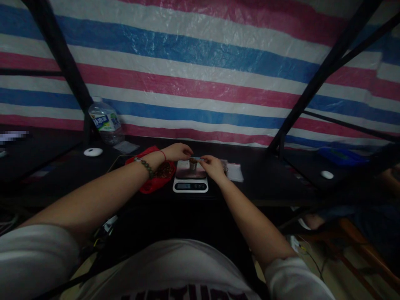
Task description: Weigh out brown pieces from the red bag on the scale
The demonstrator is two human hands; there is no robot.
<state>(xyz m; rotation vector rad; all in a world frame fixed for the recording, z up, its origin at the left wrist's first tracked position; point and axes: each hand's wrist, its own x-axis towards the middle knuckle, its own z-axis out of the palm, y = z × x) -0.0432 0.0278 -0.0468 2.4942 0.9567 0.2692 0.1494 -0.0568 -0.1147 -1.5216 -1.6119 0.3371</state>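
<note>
A small metal-looking cup (pixel 193 166), filled with brown bits, stands on the plate of a white digital kitchen scale (pixel 190 186). My left hand (pixel 178 151) is at the cup's upper left, its fingers bent down and pressed together; anything between them is too small to name. On the other side, my right hand (pixel 213 166) has its thumb and fingertips pinched close against the cup's right rim; what they hold is unclear. Under my left wrist lies an open red plastic bag (pixel 153 186) with brown-green pieces in it. The scale's display is too dark to read.
Clear plastic bags (pixel 235 172) lie right of the scale. A large plastic bottle (pixel 105 121) and a white mouse-like object (pixel 93 152) stand at the left. Black slanted frame posts (pixel 300 104) flank the black table (pixel 256 179). Another person's foot (pixel 313 221) shows lower right.
</note>
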